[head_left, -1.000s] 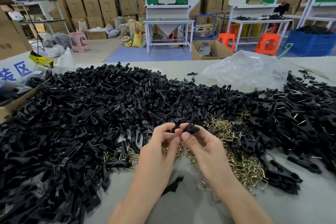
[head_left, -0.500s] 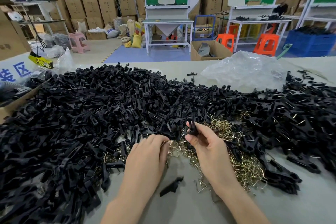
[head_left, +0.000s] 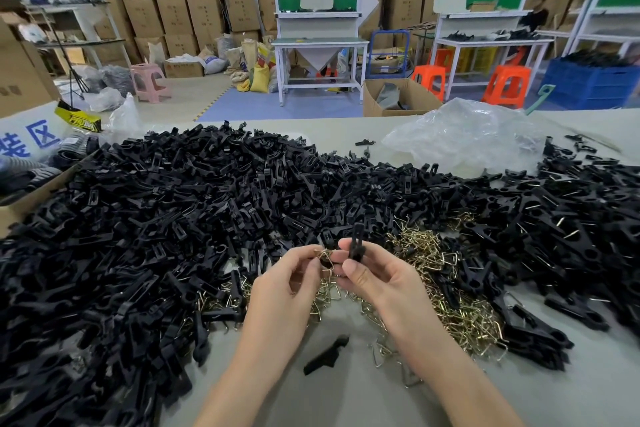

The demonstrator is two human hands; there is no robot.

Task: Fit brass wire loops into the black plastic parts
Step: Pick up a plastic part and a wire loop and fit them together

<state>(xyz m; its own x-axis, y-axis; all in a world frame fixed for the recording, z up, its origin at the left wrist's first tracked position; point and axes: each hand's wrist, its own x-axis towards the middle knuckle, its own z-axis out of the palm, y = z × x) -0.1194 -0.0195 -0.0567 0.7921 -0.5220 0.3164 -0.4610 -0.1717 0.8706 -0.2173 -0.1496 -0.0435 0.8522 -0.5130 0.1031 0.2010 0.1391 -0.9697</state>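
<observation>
Left hand (head_left: 287, 276) lifted, fingers pinching brass loop (head_left: 324, 254); right hand (head_left: 375, 279) fingers clamp black part (head_left: 356, 242). White sign (head_left: 20, 135) reads 装区.

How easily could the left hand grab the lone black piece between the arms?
Probably yes: the lone black piece lies uncovered on bare table near the left hand, though that hand pinches a brass loop.

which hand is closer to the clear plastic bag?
Right. The right hand sits below-left of the clear plastic bag; the left hand is farther left, beyond it.
</observation>
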